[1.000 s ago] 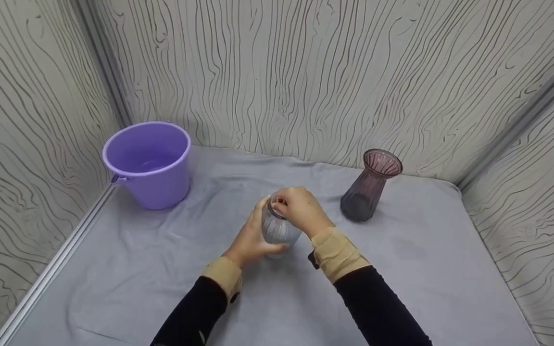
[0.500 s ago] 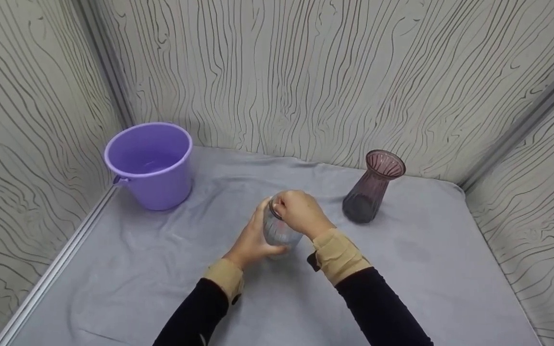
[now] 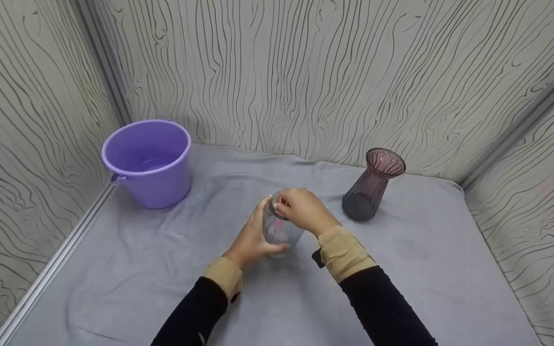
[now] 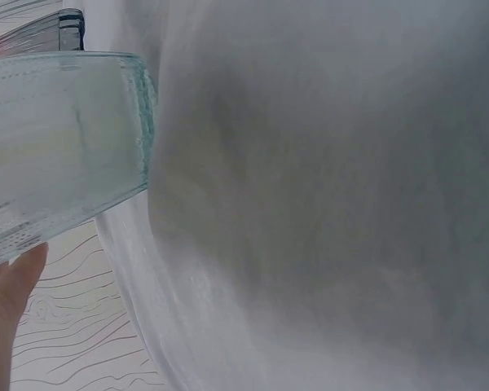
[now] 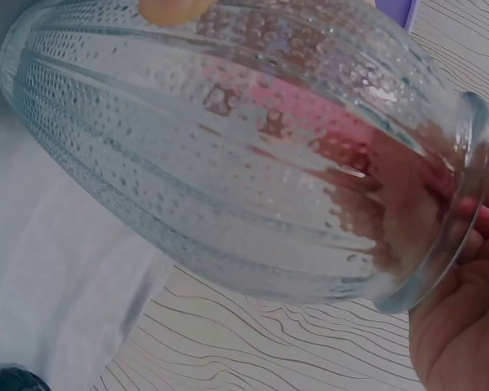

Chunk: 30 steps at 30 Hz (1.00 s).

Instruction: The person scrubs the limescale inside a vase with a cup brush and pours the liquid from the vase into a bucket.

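Observation:
A clear glass vase point(image 3: 284, 234) with raised dots and ribs stands tilted in the middle of the head view. My left hand point(image 3: 250, 244) grips its side, the thumb across the near face. At the vase's mouth, my right hand point(image 3: 307, 211) pinches a pink item point(image 5: 334, 122) that reaches down inside; its kind cannot be made out through the glass. The right fingers partly hide the rim. In the left wrist view the thick base of the vase point(image 4: 73, 130) shows close to the cloth; whether it touches is unclear.
A purple bucket point(image 3: 164, 185) stands at the back left. At the back right is a purple-grey ribbed glass vase point(image 3: 366, 190) with a flared mouth. Grey cloth point(image 3: 426, 269) covers the table, and wood-pattern walls point(image 3: 277, 72) enclose it.
The right hand dips a little at the vase's mouth, then shifts slightly up and right. More pink shows at its fingers and through the glass. The left hand keeps its grip.

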{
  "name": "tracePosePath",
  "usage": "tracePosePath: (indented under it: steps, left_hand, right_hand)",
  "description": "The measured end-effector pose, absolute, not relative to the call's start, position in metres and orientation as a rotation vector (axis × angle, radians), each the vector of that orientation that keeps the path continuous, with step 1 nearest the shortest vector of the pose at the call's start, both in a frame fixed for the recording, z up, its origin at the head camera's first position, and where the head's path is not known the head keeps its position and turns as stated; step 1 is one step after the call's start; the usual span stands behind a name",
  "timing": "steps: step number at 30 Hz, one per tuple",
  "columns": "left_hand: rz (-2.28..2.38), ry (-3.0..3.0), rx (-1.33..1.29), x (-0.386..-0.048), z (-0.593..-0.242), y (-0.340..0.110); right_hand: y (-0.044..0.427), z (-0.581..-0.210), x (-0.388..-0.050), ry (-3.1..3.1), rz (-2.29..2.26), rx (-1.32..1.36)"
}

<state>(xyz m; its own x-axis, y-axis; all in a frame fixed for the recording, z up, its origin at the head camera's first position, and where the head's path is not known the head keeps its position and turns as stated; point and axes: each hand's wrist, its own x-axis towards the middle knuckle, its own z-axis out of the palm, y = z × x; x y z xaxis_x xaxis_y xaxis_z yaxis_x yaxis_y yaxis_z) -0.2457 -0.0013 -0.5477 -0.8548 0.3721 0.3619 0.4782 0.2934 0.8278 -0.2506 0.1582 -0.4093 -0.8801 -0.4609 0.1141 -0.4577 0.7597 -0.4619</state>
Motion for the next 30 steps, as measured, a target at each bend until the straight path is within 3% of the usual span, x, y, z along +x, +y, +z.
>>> tracePosePath:
  steps: [13,30]
  left_hand:
    - [-1.621,-2.408,-0.821,-0.245,-0.550,0.002]
    - [-1.621,-2.438,-0.801,-0.245,-0.547,-0.001]
  right_hand:
    - [0.152,-0.418,-0.245,3.109,-0.681,-0.732]
    - [0.157,-0.418,-0.249,3.030,-0.723,-0.913]
